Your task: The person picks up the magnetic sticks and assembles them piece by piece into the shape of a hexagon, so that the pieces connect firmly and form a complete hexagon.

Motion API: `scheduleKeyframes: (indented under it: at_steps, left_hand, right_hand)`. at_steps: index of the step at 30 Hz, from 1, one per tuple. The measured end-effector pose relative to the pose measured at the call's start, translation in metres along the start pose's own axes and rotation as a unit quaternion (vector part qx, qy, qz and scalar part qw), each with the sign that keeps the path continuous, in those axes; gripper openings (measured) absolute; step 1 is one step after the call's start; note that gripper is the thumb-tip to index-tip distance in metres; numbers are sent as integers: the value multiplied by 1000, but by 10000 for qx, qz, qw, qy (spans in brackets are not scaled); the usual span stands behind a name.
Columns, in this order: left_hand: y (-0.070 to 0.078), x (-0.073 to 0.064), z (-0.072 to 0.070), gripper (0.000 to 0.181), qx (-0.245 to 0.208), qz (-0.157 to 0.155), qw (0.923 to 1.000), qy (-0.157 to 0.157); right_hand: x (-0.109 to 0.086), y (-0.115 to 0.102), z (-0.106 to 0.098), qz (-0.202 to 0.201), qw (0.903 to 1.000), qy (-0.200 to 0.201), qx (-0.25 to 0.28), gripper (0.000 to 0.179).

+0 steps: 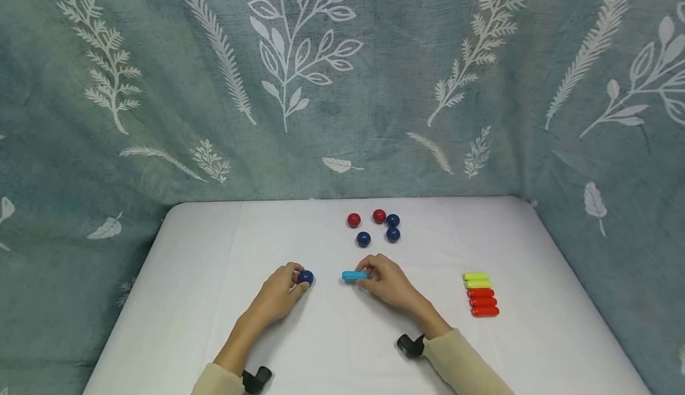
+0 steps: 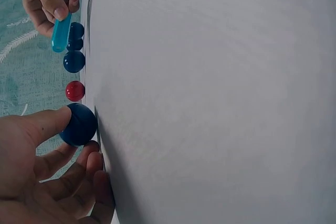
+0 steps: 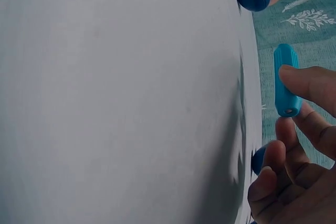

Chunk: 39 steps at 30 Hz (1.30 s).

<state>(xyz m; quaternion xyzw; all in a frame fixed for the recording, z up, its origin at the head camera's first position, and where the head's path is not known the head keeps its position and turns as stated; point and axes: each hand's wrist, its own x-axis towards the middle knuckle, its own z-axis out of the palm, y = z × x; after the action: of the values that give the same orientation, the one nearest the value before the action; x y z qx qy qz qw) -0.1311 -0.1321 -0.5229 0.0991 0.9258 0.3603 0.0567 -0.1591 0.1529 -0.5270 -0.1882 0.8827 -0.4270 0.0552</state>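
My left hand [image 1: 278, 292] pinches a dark blue ball [image 1: 305, 277] between thumb and fingers, left of the table's middle. In the left wrist view this ball [image 2: 79, 125] sits against the thumb tip, close over the white surface. A short way to the right, my right hand [image 1: 389, 282] holds a light blue ribbed stick [image 1: 354, 276] by one end, pointing toward the left hand. The right wrist view shows the stick [image 3: 286, 81] between thumb and fingers, with a small hole in its near end. The other fingers curl loosely below it.
Beyond the hands lie two red balls [image 1: 354, 220] and several dark blue balls [image 1: 363, 239]. At the right, yellow-green sticks [image 1: 476, 276] and red sticks [image 1: 484, 302] form a column on the white table [image 1: 214, 246]. A leaf-patterned green cloth [image 1: 385, 85] hangs behind the table.
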Motion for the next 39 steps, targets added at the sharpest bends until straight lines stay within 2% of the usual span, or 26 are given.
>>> scheduleKeyframes:
  at_steps: [7,11,26,39]
  left_hand:
    - [-1,-12,14,34,-105,-19,9999,-6]
    - [0,-12,16,33,-106,30,9999,50]
    - [-3,-1,1,34,-62,-53,9999,79]
    - [-5,-1,3,33,-136,83,9999,63]
  right_hand:
    - [-4,-2,9,23,9996,-260,-83,21]
    - [-1,-5,13,-51,9995,-316,-42,21]
    - [31,-20,34,-166,9988,-454,-13,17]
    - [34,-24,43,-122,9978,-549,-345,18]
